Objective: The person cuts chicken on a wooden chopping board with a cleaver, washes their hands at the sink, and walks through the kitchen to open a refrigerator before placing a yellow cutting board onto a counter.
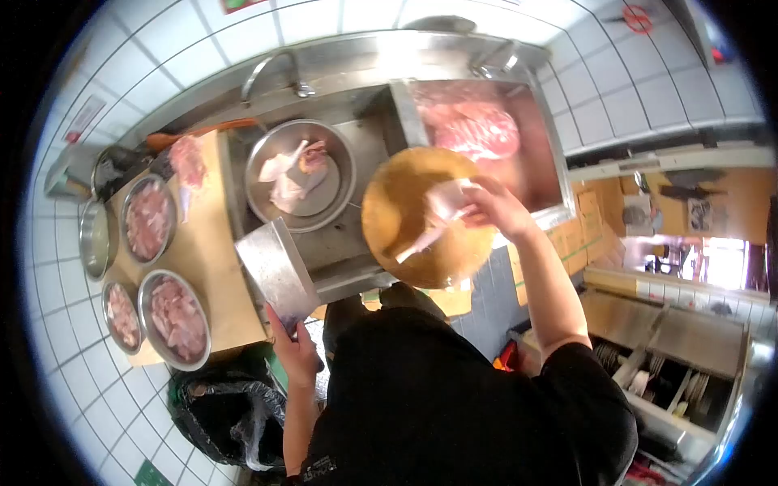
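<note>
we'd got left hand (295,355) wrapped round cleaver (278,267), centre-left | right hand (496,209) pinching raw leg (442,207) over round board (391,202), mid-frame

I wear black shirt (470,397), sleeves (585,389) short; small pale marking (321,467) near my left arm (298,425). My forearms (559,287) bare, hands (493,206) also.

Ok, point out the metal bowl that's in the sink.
The round bowl just beyond the cleaver; the other bowls stand outside the sink, to its left.
</note>
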Motion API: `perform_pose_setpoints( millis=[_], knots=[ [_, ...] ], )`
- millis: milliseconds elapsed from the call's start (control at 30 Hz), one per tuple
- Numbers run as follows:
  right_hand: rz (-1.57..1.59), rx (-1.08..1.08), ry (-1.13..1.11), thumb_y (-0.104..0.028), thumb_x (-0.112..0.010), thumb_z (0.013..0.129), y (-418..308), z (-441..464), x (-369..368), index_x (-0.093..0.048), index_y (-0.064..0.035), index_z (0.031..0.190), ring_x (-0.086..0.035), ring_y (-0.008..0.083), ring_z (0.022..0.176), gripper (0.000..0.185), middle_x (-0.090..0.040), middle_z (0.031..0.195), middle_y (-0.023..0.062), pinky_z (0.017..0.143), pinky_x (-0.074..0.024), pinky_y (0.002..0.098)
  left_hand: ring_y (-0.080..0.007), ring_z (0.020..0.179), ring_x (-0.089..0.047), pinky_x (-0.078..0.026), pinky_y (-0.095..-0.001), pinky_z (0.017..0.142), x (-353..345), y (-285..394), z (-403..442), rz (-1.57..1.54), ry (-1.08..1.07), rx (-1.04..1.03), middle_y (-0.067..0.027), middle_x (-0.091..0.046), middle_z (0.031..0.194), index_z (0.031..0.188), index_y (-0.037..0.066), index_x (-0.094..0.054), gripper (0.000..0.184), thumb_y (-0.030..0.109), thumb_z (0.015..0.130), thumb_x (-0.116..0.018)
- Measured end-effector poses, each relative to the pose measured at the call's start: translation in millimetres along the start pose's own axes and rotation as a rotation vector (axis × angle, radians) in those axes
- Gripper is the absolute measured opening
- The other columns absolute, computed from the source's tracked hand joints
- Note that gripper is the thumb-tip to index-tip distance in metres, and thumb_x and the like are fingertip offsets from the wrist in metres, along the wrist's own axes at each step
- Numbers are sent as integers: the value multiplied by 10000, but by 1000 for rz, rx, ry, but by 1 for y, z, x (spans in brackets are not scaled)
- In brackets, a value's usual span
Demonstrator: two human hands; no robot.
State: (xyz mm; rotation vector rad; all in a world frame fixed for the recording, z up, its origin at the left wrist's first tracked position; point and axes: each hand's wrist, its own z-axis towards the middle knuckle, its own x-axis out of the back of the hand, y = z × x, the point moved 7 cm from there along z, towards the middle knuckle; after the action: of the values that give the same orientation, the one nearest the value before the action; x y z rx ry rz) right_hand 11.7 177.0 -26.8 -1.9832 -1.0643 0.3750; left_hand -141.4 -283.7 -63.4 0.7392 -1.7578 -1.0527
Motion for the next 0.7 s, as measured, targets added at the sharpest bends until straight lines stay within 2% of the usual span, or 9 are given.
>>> perform_pose_setpoints(
  millis=[33, 100, 167, 300, 400, 500, 533, 600, 700],
  knots=[
    [60, 1, 54, -288, -632, 927, -4, -1, 0, -439, 38, 1425, -705, 285, 901, 626, -693, 1008, 218, 793, -592, 374, -243, 953, -683, -522, -323, 830, -10, 6, 0, -10, -9, -79, -236, -671, 1132, 1571, 38, -221, 718, -9, 926, -533],
    [-753, 273, 225, -293, -657, 904, 9, 21, 31, -455, 22, 1422, -695, 317, 951, 639, -687, 1077, 217, 845, -559, 393, -246, 974, -677, -524, -323, 845, -30, 15, -2, 2, -84, -49, -238, -650, 1177, 1571, 42, -231, 710, -19, 929, -527],
    [-880, 337, 228, -289, -669, 881, 33, 34, 52, -499, -7, 1393, -679, 337, 983, 608, -671, 1129, 211, 873, -537, 413, -254, 956, -679, -523, -320, 844, -50, 35, -2, 20, -104, -162, -232, -656, 1150, 1573, 43, -228, 709, -15, 932, -526],
    [-1095, 490, 164, -303, -698, 834, 38, 21, 55, -608, -85, 1273, -649, 365, 1039, 498, -658, 1155, 199, 896, -518, 467, -241, 875, -696, -531, -332, 769, -80, 67, -7, 214, -292, -42, -255, -689, 1017, 1578, 64, -214, 705, 14, 944, -518],
    [-1130, 850, 113, -308, -702, 822, 39, 13, 31, -644, -120, 1168, -652, 356, 1005, 398, -666, 1099, 168, 857, -528, 467, -339, 789, -692, -524, -393, 703, -108, 85, -10, 232, -349, -172, -267, -678, 922, 1580, 88, -209, 717, 44, 935, -519],
    [-1399, 942, 69, -337, -711, 813, 49, 21, 10, -655, -126, 1105, -655, 350, 949, 365, -656, 1039, 165, 816, -537, 458, -411, 819, -682, -524, -428, 727, -143, 109, -10, 250, -442, -217, -280, -679, 962, 1581, 99, -207, 733, 53, 923, -527],
    [-1325, 729, 134, -351, -712, 813, 55, 33, 20, -676, -130, 1046, -660, 345, 886, 322, -644, 1003, 178, 789, -545, 437, -416, 821, -681, -524, -431, 728, -155, 118, -11, 235, -456, -263, -285, -676, 976, 1583, 106, -206, 737, 56, 924, -531],
    [-1349, 715, 149, -346, -709, 819, 70, 48, 25, -686, -116, 1011, -663, 350, 869, 301, -640, 994, 190, 789, -547, 443, -416, 819, -683, -523, -440, 717, -181, 132, -12, 174, -453, -439, -300, -664, 993, 1592, 146, -191, 761, 54, 921, -537],
    [-1267, 666, 159, -283, -701, 830, 60, 38, 24, -686, -79, 969, -683, 339, 837, 248, -644, 971, 193, 763, -555, 433, -435, 739, -660, -507, -488, 670, -212, 140, -16, 280, -582, -224, -275, -662, 861, 1592, 179, -189, 795, 34, 903, -558]
  ],
)
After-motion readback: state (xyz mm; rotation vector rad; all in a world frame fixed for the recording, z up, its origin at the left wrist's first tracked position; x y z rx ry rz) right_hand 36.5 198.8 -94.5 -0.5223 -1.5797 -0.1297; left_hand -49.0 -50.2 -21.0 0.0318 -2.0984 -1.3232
